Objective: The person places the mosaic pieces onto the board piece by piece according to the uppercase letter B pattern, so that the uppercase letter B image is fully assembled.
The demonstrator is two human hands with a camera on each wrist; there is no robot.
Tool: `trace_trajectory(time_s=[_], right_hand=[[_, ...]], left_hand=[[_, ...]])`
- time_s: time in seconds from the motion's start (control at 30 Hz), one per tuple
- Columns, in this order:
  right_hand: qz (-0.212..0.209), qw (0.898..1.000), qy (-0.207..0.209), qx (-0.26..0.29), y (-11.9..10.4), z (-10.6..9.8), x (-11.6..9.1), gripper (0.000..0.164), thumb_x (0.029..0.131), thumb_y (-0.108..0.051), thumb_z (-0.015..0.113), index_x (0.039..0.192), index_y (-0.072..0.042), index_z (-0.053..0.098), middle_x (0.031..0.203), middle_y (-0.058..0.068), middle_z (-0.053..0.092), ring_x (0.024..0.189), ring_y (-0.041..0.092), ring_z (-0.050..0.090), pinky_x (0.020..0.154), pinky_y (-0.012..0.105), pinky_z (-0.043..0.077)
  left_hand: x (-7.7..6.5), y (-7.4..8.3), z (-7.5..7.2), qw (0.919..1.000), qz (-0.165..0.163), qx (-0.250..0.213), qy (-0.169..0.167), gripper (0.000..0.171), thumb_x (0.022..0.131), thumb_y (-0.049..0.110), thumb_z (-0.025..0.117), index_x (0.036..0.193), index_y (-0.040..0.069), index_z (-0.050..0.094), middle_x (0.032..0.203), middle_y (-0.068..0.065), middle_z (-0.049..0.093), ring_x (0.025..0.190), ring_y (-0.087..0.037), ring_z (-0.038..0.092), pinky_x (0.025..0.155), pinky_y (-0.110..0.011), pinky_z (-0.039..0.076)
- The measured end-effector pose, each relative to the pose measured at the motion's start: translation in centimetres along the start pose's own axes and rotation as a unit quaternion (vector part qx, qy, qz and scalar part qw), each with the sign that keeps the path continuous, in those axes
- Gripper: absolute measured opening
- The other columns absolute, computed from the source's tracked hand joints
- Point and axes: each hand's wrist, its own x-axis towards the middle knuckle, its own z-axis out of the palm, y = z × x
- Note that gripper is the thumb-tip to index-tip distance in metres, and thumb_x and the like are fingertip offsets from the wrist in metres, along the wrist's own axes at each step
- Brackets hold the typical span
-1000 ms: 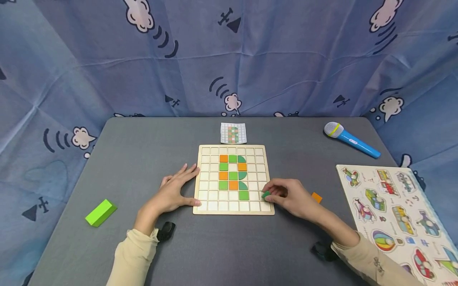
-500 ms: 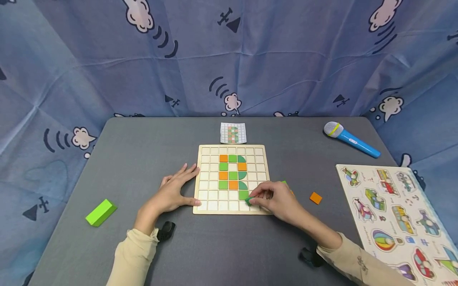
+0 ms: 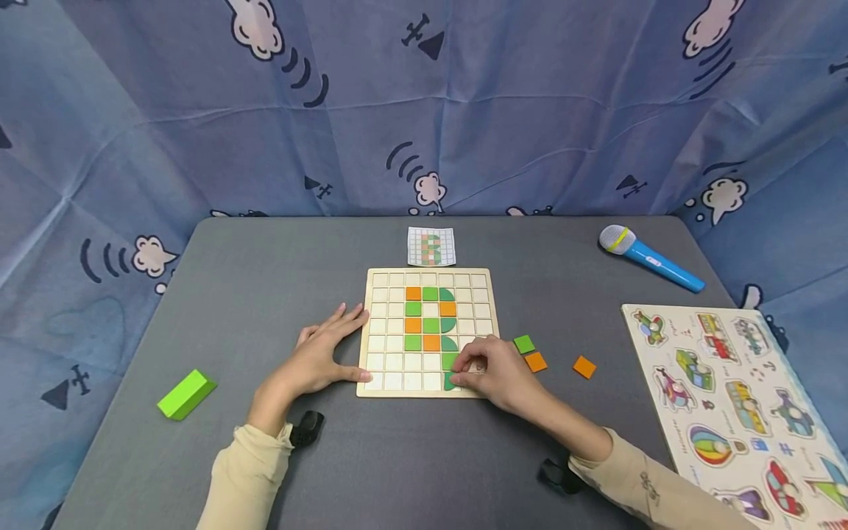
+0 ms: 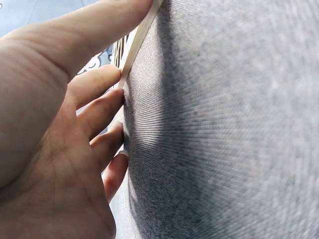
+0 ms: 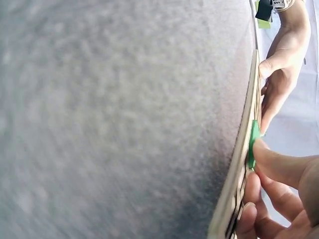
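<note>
A square wooden grid board (image 3: 387,280) lies on the table, with orange, light green and dark green tiles in some of its cells. At its left edge, my left hand (image 3: 323,353) rests with the thumb and fingertips touching the rim, fingers fairly straight. My right hand (image 3: 493,372) is over the lower right of the board and pinches a dark green rounded tile (image 3: 448,381) at a bottom-row cell, below a light green square tile (image 3: 448,361). In the right wrist view, the thumb lies against that green tile (image 5: 253,142), which is slightly tilted at the board's surface.
Right of the board lie a loose green tile (image 3: 524,344) and orange tiles (image 3: 536,361). A small pattern card (image 3: 431,246) sits behind the board. A green block (image 3: 187,394) stands at left; a toy microphone (image 3: 652,259) and a picture puzzle board (image 3: 742,397) are at right.
My right hand has moved left across the board with the dark green tile, down to the bottom row. The loose tiles on the right have come into view. My left hand has stayed put.
</note>
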Motion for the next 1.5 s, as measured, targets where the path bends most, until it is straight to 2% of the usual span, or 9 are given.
trace_trajectory(time_s=[0.37,0.67,0.8,0.93,1.2,1.37,1.5], right_hand=[[-0.004,0.999,0.018,-0.028,0.0,0.2,0.3,0.028,0.078,-0.018,0.095,0.079,-0.019,0.068,0.080,-0.002,0.061,0.081,0.016,0.047,0.083,0.037,0.032],[-0.022,0.998,0.051,-0.037,0.9,0.0,0.0,0.032,0.077,-0.024,0.097,0.080,-0.018,0.066,0.083,-0.003,0.061,0.086,0.016,0.047,0.084,0.039,0.030],[-0.030,0.997,0.059,-0.026,1.6,-0.7,-0.3,0.028,0.080,-0.024,0.095,0.091,-0.016,0.070,0.098,0.002,0.065,0.094,0.020,0.048,0.085,0.040,0.029],[-0.028,0.997,0.062,-0.024,2.4,-1.9,-0.6,0.030,0.084,-0.024,0.092,0.104,-0.014,0.072,0.117,0.008,0.066,0.108,0.026,0.048,0.092,0.045,0.030],[-0.015,0.999,0.034,-0.031,4.2,-4.7,-1.4,0.051,0.087,-0.019,0.089,0.132,-0.010,0.069,0.145,0.018,0.060,0.125,0.038,0.049,0.103,0.060,0.035],[-0.001,0.999,0.002,-0.055,5.0,-6.0,-2.1,0.066,0.084,-0.017,0.091,0.143,-0.009,0.063,0.152,0.023,0.051,0.130,0.042,0.043,0.102,0.064,0.039],[0.013,0.998,-0.006,-0.058,5.4,-6.6,-2.7,0.074,0.081,-0.017,0.093,0.146,-0.009,0.059,0.151,0.025,0.049,0.129,0.043,0.043,0.101,0.067,0.041]], left_hand=[[0.1,0.0,0.1,1.0000,-0.002,0.004,-0.002,0.106,0.078,0.034,0.095,0.166,0.017,0.039,0.176,-0.002,0.027,0.167,-0.031,0.013,0.117,-0.060,0.019],[0.0,-0.2,0.1,1.0000,0.004,0.000,0.001,0.104,0.078,0.033,0.095,0.165,0.015,0.040,0.176,-0.004,0.028,0.167,-0.032,0.014,0.117,-0.061,0.019],[0.0,-0.2,0.2,1.0000,0.006,0.003,0.001,0.105,0.078,0.034,0.095,0.166,0.015,0.039,0.176,-0.004,0.028,0.167,-0.032,0.014,0.117,-0.061,0.020],[0.0,-0.3,0.1,1.0000,0.007,0.003,0.002,0.106,0.078,0.035,0.095,0.166,0.015,0.039,0.176,-0.004,0.028,0.167,-0.032,0.014,0.117,-0.062,0.019],[0.0,-0.2,0.1,1.0000,0.005,0.003,0.000,0.106,0.078,0.034,0.095,0.166,0.016,0.038,0.176,-0.003,0.027,0.167,-0.032,0.013,0.118,-0.062,0.018],[0.1,-0.1,0.1,1.0000,0.002,0.002,-0.001,0.107,0.078,0.034,0.095,0.166,0.016,0.038,0.176,-0.003,0.027,0.167,-0.031,0.013,0.118,-0.062,0.018],[0.0,-0.1,0.0,1.0000,0.002,0.001,-0.001,0.106,0.078,0.034,0.095,0.166,0.016,0.038,0.176,-0.003,0.027,0.167,-0.032,0.013,0.118,-0.062,0.019]])
